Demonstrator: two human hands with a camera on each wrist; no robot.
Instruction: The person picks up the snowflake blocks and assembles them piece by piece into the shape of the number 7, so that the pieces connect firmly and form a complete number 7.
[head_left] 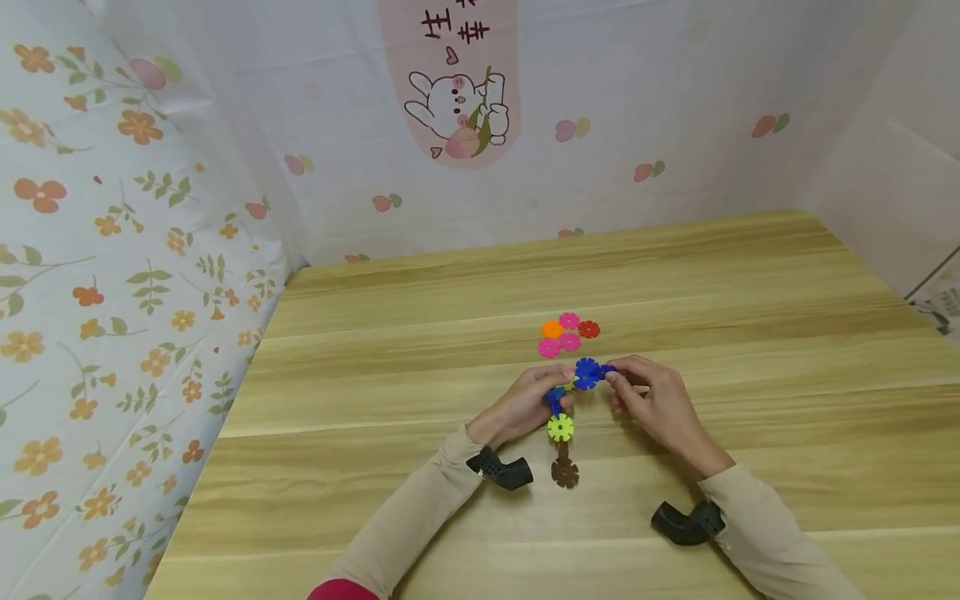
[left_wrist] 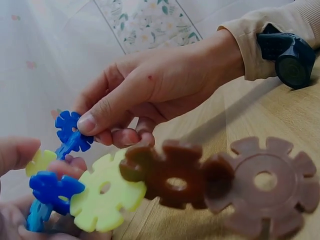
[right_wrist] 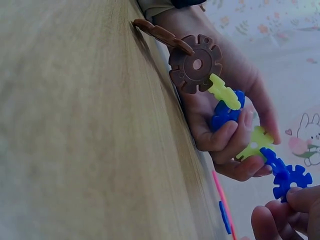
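A chain of notched plastic snowflake discs runs between the hands, the discs slotted into one another. My left hand (head_left: 525, 404) grips its middle, fingers curled round blue and yellow-green pieces. Toward me hang a yellow-green disc (head_left: 560, 427) and brown discs (head_left: 565, 472), seen large in the left wrist view. At the far end, a blue disc (head_left: 587, 373) joins another blue disc (right_wrist: 292, 183). My right hand (head_left: 660, 400) pinches that end disc between thumb and fingers. The left fingers partly hide the middle links.
Beyond the hands, loose discs lie flat on the wooden table (head_left: 420, 333): pink ones (head_left: 569, 320), an orange one (head_left: 552, 329) and a red one (head_left: 588, 329). Black wrist mounts (head_left: 688, 523) sit on both sleeves. Printed cloth (head_left: 315, 108) hangs behind and at left.
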